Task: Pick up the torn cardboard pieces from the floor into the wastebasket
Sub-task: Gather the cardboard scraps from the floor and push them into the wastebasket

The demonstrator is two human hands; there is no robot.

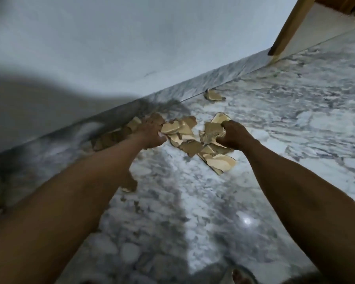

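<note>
A heap of torn brown cardboard pieces (190, 140) lies on the marble floor close to the wall. My left hand (151, 133) reaches into the heap's left side, its fingers curled round several pieces. On the right side, my right hand (233, 135) grips a crumpled bunch of pieces (211, 132). One stray piece (213, 95) lies apart by the skirting, and another (129, 184) peeks out under my left forearm. More pieces (107, 139) sit in shadow left of my left hand. No wastebasket is in view.
The pale wall (131, 48) and its marble skirting (223, 73) run diagonally behind the heap. A wooden door frame (287, 31) stands at the upper right. Grey-white marble floor (295, 119) stretches right and toward me. My toes (241, 276) show at the bottom edge.
</note>
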